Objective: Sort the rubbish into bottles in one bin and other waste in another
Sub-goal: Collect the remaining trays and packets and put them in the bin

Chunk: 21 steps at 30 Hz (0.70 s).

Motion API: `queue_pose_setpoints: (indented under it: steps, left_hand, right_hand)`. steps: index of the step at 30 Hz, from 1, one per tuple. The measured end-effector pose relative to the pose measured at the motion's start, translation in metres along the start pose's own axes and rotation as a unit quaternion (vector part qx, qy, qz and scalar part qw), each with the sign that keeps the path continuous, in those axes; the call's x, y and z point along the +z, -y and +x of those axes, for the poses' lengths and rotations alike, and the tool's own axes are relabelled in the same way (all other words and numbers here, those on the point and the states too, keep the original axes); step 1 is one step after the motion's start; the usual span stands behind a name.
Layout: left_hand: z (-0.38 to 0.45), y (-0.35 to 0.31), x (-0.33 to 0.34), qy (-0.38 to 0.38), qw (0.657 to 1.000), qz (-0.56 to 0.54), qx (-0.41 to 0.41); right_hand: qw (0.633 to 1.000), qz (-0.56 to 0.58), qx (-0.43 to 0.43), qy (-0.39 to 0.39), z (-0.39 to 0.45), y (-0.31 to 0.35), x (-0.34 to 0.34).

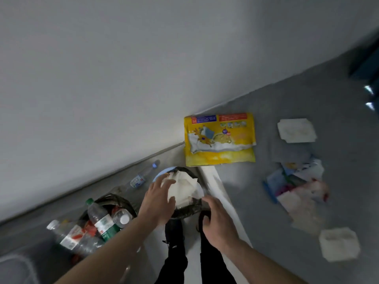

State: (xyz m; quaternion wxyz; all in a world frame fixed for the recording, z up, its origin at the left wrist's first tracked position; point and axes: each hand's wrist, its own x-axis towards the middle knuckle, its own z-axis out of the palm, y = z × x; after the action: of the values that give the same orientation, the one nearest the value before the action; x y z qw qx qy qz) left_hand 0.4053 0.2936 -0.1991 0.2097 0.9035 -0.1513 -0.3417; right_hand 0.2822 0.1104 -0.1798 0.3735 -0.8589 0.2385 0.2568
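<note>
Floor: grey floor (287, 201) meeting a white wall (102, 78), rubbish scattered on it.
Right hand: my right hand (217, 224) hangs over the near rim of the waste bin (184, 213), fingers loosely curled, holding nothing I can see.
Left hand: my left hand (158, 201) presses flat on the white paper wad (184, 187), fingers straight and spread, no pinch.
Waste bin: black liner, paper heaped above the rim (already overfull).
Bottle bin: bottle bin (106, 220) just left of it, packed, with bottles spilling over its near side.
Loose bottle: clear bottle (141, 177) lying on the floor behind both bins, by the wall; not yet sorted.
Right side: takeaway lid (339, 243) nearest, then a wrapper pile (295, 185), then a second lid (296, 130).
Far: yellow pack (220, 139) leaning at the wall.
Risk 1: the wad will likely spring back and drop out, since it's only pressed, not packed.
Risk 2: a hard push could tip the light bin.
Risk 3: capacity, the yellow pack likely won't fit.
</note>
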Motion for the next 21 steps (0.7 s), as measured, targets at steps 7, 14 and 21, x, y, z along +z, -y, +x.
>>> queue_pose_setpoints:
  steps: [7, 14, 21]
  left_hand:
    - [0.004, -0.096, -0.071, -0.096, 0.987, -0.122, 0.04]
    - [0.075, -0.136, -0.053, -0.015, 0.957, -0.26, -0.125]
    - [0.106, -0.158, -0.023, -0.05, 0.906, -0.37, -0.2]
  right_hand:
    - [0.986, 0.092, 0.025, -0.135, -0.076, -0.026, -0.089]
    - [0.924, 0.144, 0.141, -0.326, -0.107, -0.132, -0.144]
    - [0.873, 0.104, 0.338, -0.336, -0.116, -0.287, -0.172]
